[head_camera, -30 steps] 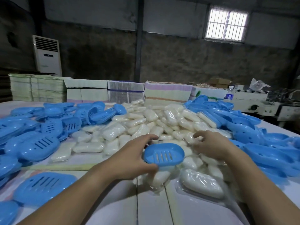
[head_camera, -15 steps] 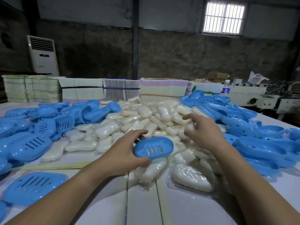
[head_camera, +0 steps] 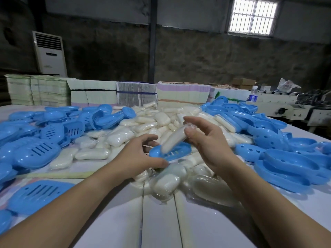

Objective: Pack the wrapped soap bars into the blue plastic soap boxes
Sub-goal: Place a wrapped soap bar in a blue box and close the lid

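Mid-tabletop, near edge: left hand (head_camera: 138,156) grips soap box (head_camera: 170,151); right hand (head_camera: 206,142) pinches wrapped soap bar (head_camera: 172,140). Light, stiff, slippery film; hold by ends.

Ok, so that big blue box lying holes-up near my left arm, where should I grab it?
Take the slotted blue box by its long edges, coming down from above with thumb on one side and fingers on the other. It lies dome-up on the table, so the smooth top probably gives little to pinch, while its rim edges are clear of other things.
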A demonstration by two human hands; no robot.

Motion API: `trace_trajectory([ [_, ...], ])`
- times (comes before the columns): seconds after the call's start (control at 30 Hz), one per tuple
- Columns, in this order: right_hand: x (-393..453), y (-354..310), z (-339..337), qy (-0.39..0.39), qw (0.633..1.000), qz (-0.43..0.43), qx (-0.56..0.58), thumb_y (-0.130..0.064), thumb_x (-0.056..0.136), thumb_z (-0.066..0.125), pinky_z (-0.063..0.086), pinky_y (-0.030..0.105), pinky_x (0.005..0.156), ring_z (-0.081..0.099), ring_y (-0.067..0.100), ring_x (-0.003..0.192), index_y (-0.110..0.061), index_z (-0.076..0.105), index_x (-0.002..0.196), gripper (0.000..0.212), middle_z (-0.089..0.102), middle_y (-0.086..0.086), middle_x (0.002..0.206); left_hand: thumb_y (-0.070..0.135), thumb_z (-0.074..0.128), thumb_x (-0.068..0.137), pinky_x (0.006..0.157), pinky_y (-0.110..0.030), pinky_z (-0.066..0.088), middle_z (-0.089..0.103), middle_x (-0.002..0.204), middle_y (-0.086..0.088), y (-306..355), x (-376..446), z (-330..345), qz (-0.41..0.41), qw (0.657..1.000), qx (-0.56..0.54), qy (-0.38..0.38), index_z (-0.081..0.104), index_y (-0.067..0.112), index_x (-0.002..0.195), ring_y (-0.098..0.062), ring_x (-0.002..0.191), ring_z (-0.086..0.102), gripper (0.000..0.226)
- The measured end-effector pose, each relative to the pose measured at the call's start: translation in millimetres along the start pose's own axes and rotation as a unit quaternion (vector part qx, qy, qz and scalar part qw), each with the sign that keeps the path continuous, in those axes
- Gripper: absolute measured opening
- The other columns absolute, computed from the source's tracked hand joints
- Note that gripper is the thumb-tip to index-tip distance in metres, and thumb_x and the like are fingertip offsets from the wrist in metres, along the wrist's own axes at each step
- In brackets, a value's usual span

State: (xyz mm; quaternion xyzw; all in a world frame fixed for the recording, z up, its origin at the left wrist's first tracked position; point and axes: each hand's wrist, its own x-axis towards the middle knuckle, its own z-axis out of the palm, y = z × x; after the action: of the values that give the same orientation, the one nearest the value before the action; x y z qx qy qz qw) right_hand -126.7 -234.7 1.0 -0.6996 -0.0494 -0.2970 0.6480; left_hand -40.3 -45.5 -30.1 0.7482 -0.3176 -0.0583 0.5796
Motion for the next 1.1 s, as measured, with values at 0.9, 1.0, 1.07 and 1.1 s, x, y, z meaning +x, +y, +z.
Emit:
trace_trajectory([
  [0.9, -0.4, 10.2, 4.2, -0.038, 0.997, 0.074, 0.0, 0.009, 0.09, 0.056, 0.06, 0.035, 0.083, 0.071, 0.025, 0.095, -0.011, 0.074, 0.109, 0.033, 0.075, 0.012, 0.105, -0.013, 0.077, 0.059, 0.082, -0.033, 0.06, 0.063, 0.129, -0.011, 7.9, -4.8, 8.3, -0.057, 0.965, -0.25, 0.055, 0.056, 0.016, 0.133, -0.024, 0.104, 0.069, 0.082],
  [1.0, -1.6, 8.1, 2.5, -0.044, 0.995, 0.071, -0.046, 0.01, 0.088, 0.058, 0.059, 0.04, 0.088, 0.072, 0.027, 0.094, -0.013, 0.076, 0.105, 0.034, 0.076, 0.011, 0.102, 0.006, 0.084, 0.054, 0.088, -0.031, 0.058, 0.063, 0.128, -0.005, 8.4, -7.9, 8.3, -0.044, 0.987, -0.149, 0.042, 0.052, 0.02, 0.14, -0.017, 0.106, 0.069, 0.093],
  [1.07, -2.4, 4.3, -0.8, -0.055, 0.993, 0.067, -0.079, 0.01, 0.086, 0.057, 0.059, 0.033, 0.086, 0.072, 0.022, 0.093, -0.015, 0.077, 0.104, 0.037, 0.077, 0.006, 0.101, 0.018, 0.09, 0.052, 0.077, -0.017, 0.056, 0.065, 0.12, 0.006, 9.6, -10.2, 7.5, -0.014, 0.998, -0.039, 0.039, 0.056, 0.03, 0.133, 0.0, 0.094, 0.068, 0.089],
  [1.1, -3.1, 1.8, -3.1, -0.062, 0.992, 0.066, -0.093, 0.01, 0.085, 0.057, 0.058, 0.027, 0.083, 0.072, 0.018, 0.093, -0.016, 0.078, 0.103, 0.038, 0.077, 0.003, 0.099, 0.024, 0.092, 0.053, 0.073, -0.013, 0.054, 0.066, 0.115, 0.013, 9.7, -10.8, 7.1, 0.003, 0.999, 0.014, 0.039, 0.058, 0.035, 0.126, 0.005, 0.09, 0.066, 0.082],
])
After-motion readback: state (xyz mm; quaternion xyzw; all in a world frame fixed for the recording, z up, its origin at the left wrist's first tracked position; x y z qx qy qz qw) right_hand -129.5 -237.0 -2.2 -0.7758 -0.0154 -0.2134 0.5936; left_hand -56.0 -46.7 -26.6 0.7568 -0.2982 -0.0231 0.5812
